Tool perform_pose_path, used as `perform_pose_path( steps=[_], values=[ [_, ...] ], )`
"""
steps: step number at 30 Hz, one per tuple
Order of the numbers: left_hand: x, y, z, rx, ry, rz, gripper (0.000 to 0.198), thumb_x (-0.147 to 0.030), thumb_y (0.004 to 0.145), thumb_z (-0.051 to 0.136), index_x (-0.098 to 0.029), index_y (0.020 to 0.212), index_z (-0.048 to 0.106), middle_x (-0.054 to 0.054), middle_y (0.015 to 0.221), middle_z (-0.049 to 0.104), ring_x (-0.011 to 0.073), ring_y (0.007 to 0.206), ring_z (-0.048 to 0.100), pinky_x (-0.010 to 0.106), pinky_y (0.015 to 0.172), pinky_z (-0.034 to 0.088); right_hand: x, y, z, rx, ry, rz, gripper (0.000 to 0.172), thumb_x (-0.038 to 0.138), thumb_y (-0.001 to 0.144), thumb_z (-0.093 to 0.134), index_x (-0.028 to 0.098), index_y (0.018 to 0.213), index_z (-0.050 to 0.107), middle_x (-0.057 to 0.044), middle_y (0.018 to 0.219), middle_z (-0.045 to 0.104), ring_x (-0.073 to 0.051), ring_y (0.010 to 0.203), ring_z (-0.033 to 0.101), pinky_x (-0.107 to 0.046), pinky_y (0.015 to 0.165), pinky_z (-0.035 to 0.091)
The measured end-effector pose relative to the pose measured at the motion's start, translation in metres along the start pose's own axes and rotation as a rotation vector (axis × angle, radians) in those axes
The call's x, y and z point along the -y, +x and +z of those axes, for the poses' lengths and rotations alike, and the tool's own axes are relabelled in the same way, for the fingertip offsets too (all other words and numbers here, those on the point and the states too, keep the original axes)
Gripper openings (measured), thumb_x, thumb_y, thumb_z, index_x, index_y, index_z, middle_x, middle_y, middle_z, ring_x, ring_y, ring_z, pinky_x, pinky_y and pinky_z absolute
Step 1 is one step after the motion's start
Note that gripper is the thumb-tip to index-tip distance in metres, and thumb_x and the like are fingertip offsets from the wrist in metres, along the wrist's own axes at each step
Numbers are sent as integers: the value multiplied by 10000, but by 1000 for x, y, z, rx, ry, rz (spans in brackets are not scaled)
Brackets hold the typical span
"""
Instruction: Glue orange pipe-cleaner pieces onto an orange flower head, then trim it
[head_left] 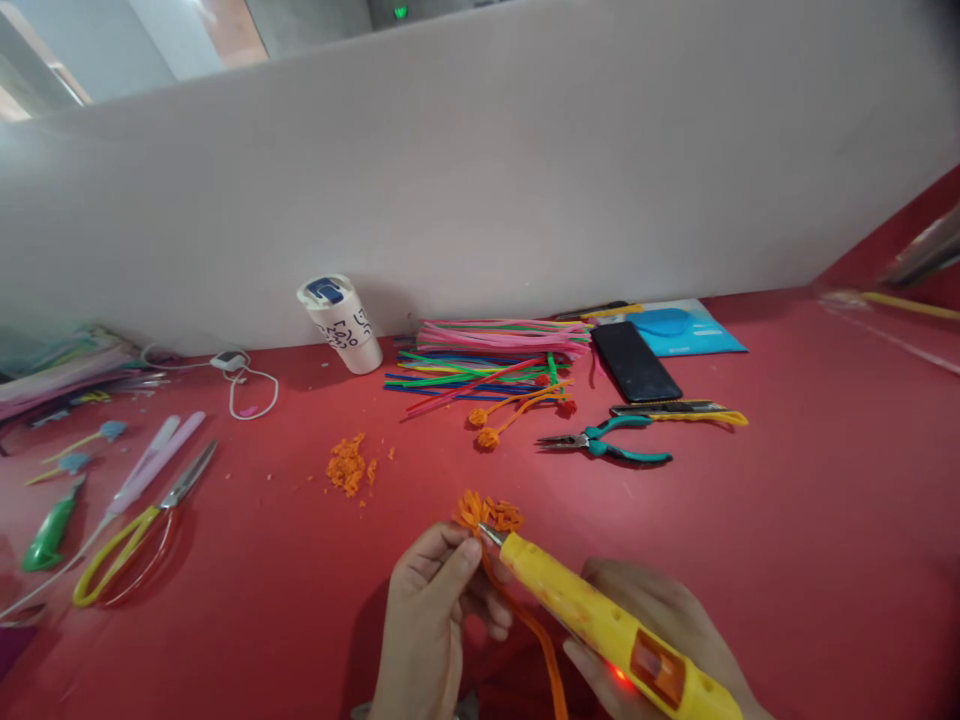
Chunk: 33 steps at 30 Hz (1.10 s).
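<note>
My left hand point(435, 600) is closed, pinching an orange pipe-cleaner flower point(489, 515) just under its fuzzy head; the orange stem runs down between my hands. My right hand point(660, 630) is wrapped round a yellow glue gun point(600, 625) with a red light lit on its side. The gun's metal tip touches the base of the flower head. Both hands are low over the red table point(787, 520) near its front edge.
Behind lie a pile of coloured pipe cleaners point(487, 365), two finished orange flowers point(484, 430), orange scraps point(346, 465), teal pliers point(607, 440), a yellow utility knife point(675, 410), a black phone point(634, 362) and a white cup point(341, 322). Yellow-handled scissors point(135, 535) lie left.
</note>
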<state>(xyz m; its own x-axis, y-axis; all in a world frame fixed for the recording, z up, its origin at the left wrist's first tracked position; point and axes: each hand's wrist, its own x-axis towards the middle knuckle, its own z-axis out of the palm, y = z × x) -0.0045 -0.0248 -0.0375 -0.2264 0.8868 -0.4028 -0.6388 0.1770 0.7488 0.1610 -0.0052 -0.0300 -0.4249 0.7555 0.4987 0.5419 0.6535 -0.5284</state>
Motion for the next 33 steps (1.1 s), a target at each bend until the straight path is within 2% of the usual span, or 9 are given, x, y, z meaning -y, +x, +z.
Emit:
perform_pose_path(
  steps=[3, 10, 15, 21, 28, 33],
  values=[
    [0, 0, 0, 8, 4, 0, 139, -217, 679, 722, -143, 649, 607, -26, 488, 648, 79, 323, 550, 141, 318, 422, -5, -3, 3, 71, 25, 4, 199, 276, 823, 462, 247, 626, 456, 6, 512, 514, -155, 406, 518, -289, 400, 429],
    [0, -1, 0, 8, 14, 15, 138, -226, 688, 716, -145, 641, 614, -25, 482, 649, 73, 322, 548, 136, 327, 419, -7, -7, 10, 87, 104, 98, 202, 236, 778, 482, 251, 615, 364, 27, 512, 469, -145, 405, 479, -282, 393, 401],
    [2, -1, 0, 6, 9, 18, 127, -209, 694, 710, -148, 642, 612, -25, 475, 647, 69, 320, 545, 130, 331, 415, -5, -7, 9, 108, 62, 109, 215, 261, 809, 448, 245, 608, 373, 27, 520, 475, -138, 428, 499, -272, 428, 422],
    [2, -1, 0, 3, 0, 21, 124, -218, 684, 722, -152, 650, 622, -35, 474, 642, 71, 323, 550, 131, 332, 421, -3, -4, 4, 144, 11, 48, 230, 264, 851, 445, 235, 623, 424, 21, 538, 508, -133, 459, 529, -253, 461, 425],
    [3, 0, -1, 9, -14, 32, 127, -219, 677, 731, -150, 657, 627, -33, 509, 655, 67, 326, 549, 132, 329, 434, -5, -2, 9, 93, 95, 0, 255, 247, 829, 470, 220, 605, 351, 59, 500, 439, -71, 391, 429, -202, 394, 299],
    [2, 0, -1, -10, -33, 25, 140, -207, 672, 736, -150, 649, 611, -47, 497, 626, 59, 324, 525, 137, 321, 436, -7, -6, 11, 78, 83, -5, 260, 246, 839, 463, 218, 603, 358, 63, 495, 433, -69, 386, 418, -200, 403, 294]
  ],
)
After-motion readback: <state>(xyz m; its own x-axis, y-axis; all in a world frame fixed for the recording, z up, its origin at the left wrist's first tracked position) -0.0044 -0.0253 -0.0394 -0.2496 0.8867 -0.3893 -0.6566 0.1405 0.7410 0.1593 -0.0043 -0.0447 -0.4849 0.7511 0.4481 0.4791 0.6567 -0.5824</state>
